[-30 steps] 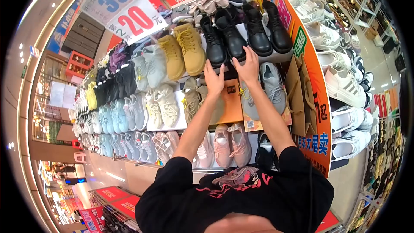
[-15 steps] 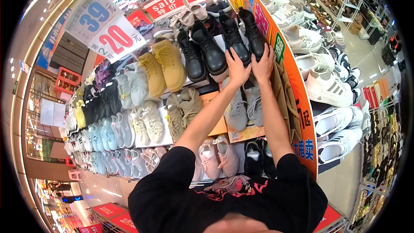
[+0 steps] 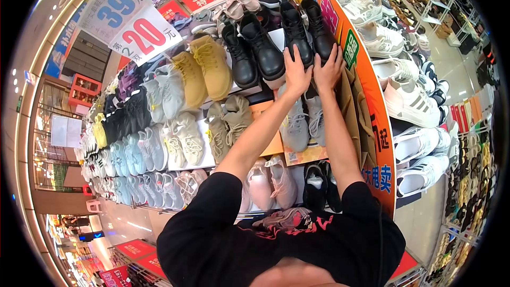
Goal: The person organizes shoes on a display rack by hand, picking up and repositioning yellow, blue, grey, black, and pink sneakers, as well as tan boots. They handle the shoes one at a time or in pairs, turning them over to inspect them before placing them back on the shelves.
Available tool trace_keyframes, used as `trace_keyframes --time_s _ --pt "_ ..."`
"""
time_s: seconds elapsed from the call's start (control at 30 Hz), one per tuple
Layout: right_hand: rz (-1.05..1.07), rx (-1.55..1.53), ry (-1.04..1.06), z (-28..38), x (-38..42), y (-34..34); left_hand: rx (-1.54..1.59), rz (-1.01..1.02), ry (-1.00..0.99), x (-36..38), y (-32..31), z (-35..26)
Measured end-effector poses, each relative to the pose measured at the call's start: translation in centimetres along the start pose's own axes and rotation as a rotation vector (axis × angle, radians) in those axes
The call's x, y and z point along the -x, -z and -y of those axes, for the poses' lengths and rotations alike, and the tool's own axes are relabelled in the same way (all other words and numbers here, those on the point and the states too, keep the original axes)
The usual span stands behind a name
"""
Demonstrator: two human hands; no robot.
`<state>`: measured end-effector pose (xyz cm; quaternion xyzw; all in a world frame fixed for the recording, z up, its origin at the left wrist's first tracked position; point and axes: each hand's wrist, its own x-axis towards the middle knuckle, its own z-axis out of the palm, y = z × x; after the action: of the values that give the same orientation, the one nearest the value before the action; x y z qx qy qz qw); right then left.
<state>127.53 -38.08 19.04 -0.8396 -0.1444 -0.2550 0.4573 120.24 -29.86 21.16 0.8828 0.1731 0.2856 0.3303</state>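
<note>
Two black lace-up boots stand side by side on the upper tier of the display, toes toward me. My left hand (image 3: 298, 73) grips the toe of the left boot (image 3: 295, 29), fingers curled over its front. Around the toe of the right boot (image 3: 320, 29) my right hand (image 3: 328, 70) is closed, its fingers on the outer side. Part of both toes is hidden by my fingers. Another pair of black boots (image 3: 261, 45) is just to the left, with tan boots (image 3: 211, 69) beyond it. Below my wrists lie grey sneakers (image 3: 295, 125).
An orange sign board (image 3: 366, 90) borders the display on the right, with brown paper (image 3: 350, 111) along its inner side. White sneakers (image 3: 411, 101) are stacked past it. A hanging price sign (image 3: 127, 18) is at upper left. Pink sneakers (image 3: 260, 186) sit on the lowest tier.
The whole view has shifted slightly, so the display appears higher. Both hands stay on the same two boots, with only small movement of the hands.
</note>
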Motion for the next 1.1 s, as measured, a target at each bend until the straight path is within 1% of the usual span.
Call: trace_keyframes --time_s 0.07,0.1,0.17,0.33,0.37,0.4,0.5,0.53,0.6,0.67,0.73,0.77,0.8,0.87,0.9,0.93,1.0,1.07,1.1 --pt "-0.021 -0.001 0.033 -0.5 -0.4 -0.3 0.02 -0.002 0.029 -0.1 -0.1 0.1" --pt "0.086 -0.005 -0.034 -0.4 -0.7 0.2 -0.009 -0.018 0.044 -0.1 -0.3 0.2" --pt "0.099 0.006 -0.041 -0.1 -0.8 0.4 -0.038 -0.039 0.059 -0.2 -0.2 0.6" --pt "0.123 0.02 -0.048 0.0 -0.7 0.8 0.08 -0.008 0.101 -0.5 1.4 1.0" --pt "0.13 0.012 -0.04 0.1 -0.7 0.8 0.154 -0.004 0.152 -0.4 1.7 0.9" --pt "0.136 0.005 -0.033 0.1 -0.7 0.9 0.156 -0.001 0.152 -0.3 1.9 1.2" --pt "0.165 -0.003 -0.013 0.0 -0.5 1.3 0.175 0.093 0.13 -0.2 2.7 2.2" --pt "0.17 0.006 -0.015 -0.2 -0.1 1.6 0.148 0.109 0.056 0.0 3.1 2.6" --pt "0.155 -0.078 0.079 -0.6 1.0 2.0 0.106 0.109 -0.014 2.1 3.6 2.6" --pt "0.197 -0.198 0.104 -0.5 4.0 4.1 0.158 0.099 -0.031 6.0 3.1 3.0" --pt "0.303 -0.267 0.095 -0.9 8.1 7.0 0.069 -0.003 -0.082 11.5 2.6 3.6" --pt "0.31 -0.212 0.066 -2.0 10.5 7.7 0.022 -0.065 -0.117 14.2 2.3 4.1" --pt "0.322 -0.154 0.032 -3.2 12.8 8.3 0.019 -0.066 -0.107 16.5 2.5 3.8" --pt "0.349 -0.128 0.03 -4.2 16.3 10.6 0.077 -0.012 0.12 21.7 2.5 3.2" --pt "0.354 -0.106 0.038 -4.2 17.2 11.8 0.002 0.015 0.087 23.1 2.9 3.2" --pt "0.372 -0.098 0.042 -4.2 17.6 12.5 0.009 0.013 0.106 23.9 2.9 3.2" --pt "0.346 -0.091 0.125 -3.8 18.1 13.5 0.004 -0.009 0.144 24.2 2.6 3.4" --pt "0.349 -0.114 0.106 -4.7 18.1 12.9 0.047 -0.05 0.203 23.8 2.4 3.7" --pt "0.353 -0.173 0.106 -5.3 17.8 12.6 0.025 -0.043 0.2 23.6 2.4 3.8"
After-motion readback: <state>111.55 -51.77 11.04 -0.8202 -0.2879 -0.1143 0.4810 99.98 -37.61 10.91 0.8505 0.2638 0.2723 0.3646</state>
